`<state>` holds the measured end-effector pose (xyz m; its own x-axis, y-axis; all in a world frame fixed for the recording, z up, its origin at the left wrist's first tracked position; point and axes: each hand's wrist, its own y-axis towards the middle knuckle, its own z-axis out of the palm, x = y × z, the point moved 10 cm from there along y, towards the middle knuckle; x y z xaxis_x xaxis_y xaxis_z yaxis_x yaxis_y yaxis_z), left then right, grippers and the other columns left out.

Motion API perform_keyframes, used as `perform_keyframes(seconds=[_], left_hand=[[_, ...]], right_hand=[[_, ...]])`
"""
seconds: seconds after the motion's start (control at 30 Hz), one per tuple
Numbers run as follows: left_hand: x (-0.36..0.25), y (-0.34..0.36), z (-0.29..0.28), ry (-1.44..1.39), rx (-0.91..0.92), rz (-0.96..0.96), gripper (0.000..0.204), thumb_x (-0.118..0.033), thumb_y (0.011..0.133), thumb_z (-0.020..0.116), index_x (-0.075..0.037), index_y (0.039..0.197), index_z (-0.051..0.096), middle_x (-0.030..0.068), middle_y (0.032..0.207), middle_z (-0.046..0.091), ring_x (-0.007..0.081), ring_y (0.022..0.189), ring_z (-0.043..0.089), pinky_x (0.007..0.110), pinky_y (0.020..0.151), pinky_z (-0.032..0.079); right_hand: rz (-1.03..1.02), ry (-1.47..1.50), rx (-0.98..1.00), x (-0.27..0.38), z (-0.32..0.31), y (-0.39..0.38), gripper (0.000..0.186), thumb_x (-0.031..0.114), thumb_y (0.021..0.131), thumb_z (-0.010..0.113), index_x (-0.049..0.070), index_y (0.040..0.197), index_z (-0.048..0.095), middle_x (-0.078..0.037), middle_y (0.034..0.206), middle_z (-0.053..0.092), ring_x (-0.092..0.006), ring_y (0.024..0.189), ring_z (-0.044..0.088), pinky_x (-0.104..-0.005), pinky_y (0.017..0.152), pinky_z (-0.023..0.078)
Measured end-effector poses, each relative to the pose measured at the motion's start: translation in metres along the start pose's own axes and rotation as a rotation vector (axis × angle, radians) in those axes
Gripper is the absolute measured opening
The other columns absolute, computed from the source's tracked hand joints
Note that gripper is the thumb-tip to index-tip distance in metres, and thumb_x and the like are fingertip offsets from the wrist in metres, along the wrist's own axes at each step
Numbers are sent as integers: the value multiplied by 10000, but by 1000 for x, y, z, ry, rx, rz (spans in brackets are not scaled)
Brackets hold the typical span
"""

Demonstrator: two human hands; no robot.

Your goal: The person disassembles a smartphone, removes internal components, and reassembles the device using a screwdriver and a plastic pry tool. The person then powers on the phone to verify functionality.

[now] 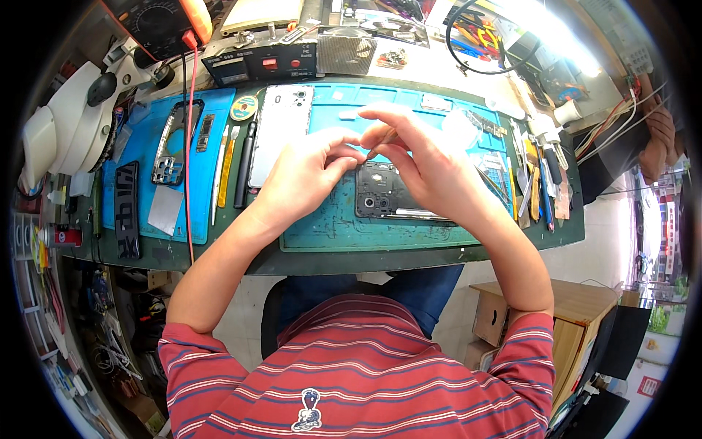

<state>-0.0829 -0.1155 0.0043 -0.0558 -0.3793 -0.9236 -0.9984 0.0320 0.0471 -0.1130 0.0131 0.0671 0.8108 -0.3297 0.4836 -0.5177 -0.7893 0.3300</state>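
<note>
My left hand (pixel 307 172) and my right hand (pixel 431 161) meet over the blue work mat (pixel 329 227). Between the right fingertips is a small thin brownish piece (pixel 381 143), too small to name. The left thumb and fingers are pinched together beside it; whatever they hold is hidden. Just below my hands lies an opened smartphone (pixel 376 192), its dark inside and camera lenses facing up, partly covered by the right hand. A thin silvery tool (pixel 417 213) rests along its near edge. Left of my left hand is a silver phone back cover (pixel 281 132).
On the left mat (pixel 113 197) lie a bare phone frame (pixel 175 143) and a dark phone panel (pixel 127 208). A red multimeter lead (pixel 191 146) crosses it. A microscope (pixel 69 121) stands far left. Several hand tools (pixel 537 175) lie right. Another person's hand (pixel 658 139) shows there.
</note>
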Motion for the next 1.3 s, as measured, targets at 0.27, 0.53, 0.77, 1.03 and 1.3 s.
perform_keyframes(seconds=[0.27, 0.53, 0.77, 1.03, 1.3], left_hand=[[-8, 1, -3, 143, -53, 75, 302, -57, 980, 708, -44, 1281, 700, 134, 1026, 804, 241, 907, 786, 362, 821, 607], [-8, 1, -3, 251, -36, 151, 289, -56, 961, 719, -65, 1250, 709, 108, 1001, 800, 266, 863, 764, 381, 790, 588], [-7, 2, -1, 246, -12, 76, 291, -90, 984, 724, -67, 1273, 716, 94, 1026, 812, 221, 902, 769, 340, 804, 572], [-7, 2, -2, 240, -33, 96, 280, -99, 985, 726, -62, 1263, 719, 103, 998, 811, 224, 922, 782, 346, 829, 582], [-16, 2, -2, 217, -58, 186, 239, -70, 967, 723, -32, 1203, 728, 130, 946, 788, 279, 799, 750, 391, 748, 580]], right_hand=[[5, 131, -107, 0, -5, 6, 666, 205, 981, 730, 139, 1584, 454, -104, 1018, 742, -270, 874, 741, -390, 750, 604], [-8, -72, -85, 4, -8, 7, 689, 166, 985, 711, 139, 1611, 425, -133, 1049, 750, -304, 849, 741, -397, 675, 600], [-39, 119, -97, 6, -5, 11, 710, 186, 986, 720, 157, 1625, 411, -117, 1021, 755, -301, 881, 754, -392, 664, 601], [83, -15, -37, 0, -6, 13, 686, 138, 994, 692, 151, 1623, 417, -95, 1014, 765, -307, 833, 759, -402, 721, 601], [85, -151, -33, 2, -6, 7, 701, 101, 993, 718, 201, 1627, 438, -17, 969, 772, -150, 750, 717, -306, 729, 582]])
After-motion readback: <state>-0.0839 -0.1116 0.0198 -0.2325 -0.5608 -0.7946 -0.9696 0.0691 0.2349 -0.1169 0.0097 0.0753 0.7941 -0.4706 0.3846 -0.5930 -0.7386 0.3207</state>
